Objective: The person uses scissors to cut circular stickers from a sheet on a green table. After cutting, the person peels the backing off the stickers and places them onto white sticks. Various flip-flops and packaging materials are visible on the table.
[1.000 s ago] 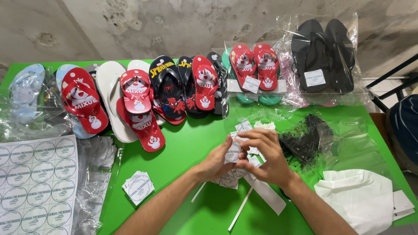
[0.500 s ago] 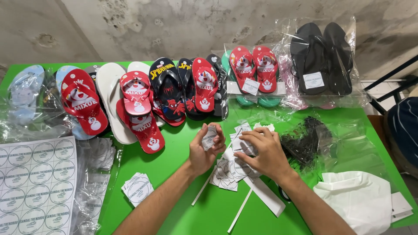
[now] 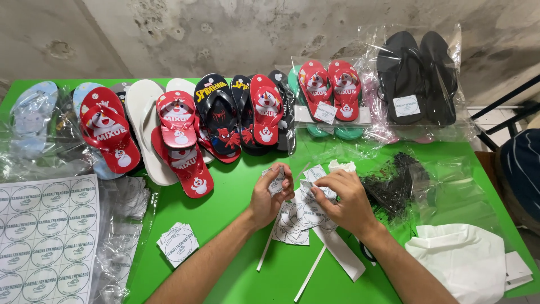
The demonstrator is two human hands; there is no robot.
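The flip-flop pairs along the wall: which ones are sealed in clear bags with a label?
Two at the right end: the small red pair and the black pair. The others are mostly loose and unbagged.

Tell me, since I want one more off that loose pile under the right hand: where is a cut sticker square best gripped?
Probably by a free corner at the near left edge of the pile of sticker squares, coming from the left. There the squares fan out flat on the green table and overhang, while the right hand covers the far side.
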